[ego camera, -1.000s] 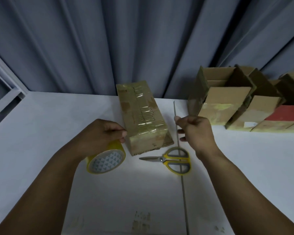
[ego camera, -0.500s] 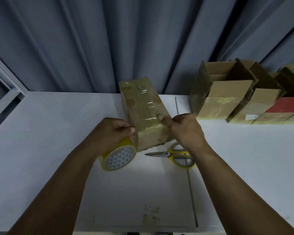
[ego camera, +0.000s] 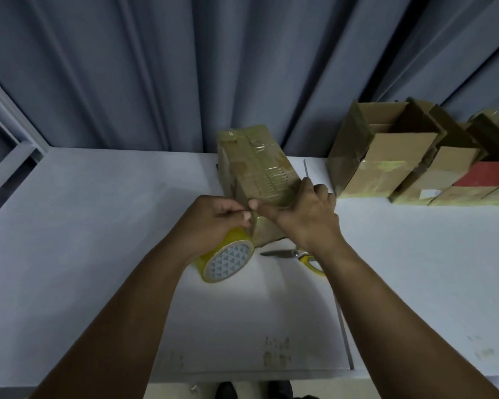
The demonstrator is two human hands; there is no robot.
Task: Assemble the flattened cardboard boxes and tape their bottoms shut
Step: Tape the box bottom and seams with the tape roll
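Nearest, just before the box (ego camera: 260, 168), my left hand (ego camera: 213, 220) grips the yellow tape roll (ego camera: 228, 260); scissors (ego camera: 285, 254) lie at the box's near end. My right hand (ego camera: 306, 217) clasps that end, thumb seemingly pressing tape down. Best to rub it flat over the edge. Right of the box stand finished boxes (ego camera: 386, 162).

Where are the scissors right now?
Head view, centre: scissors lie on the table right of the tape roll, nearer than the box, handles partly hidden by the right wrist.
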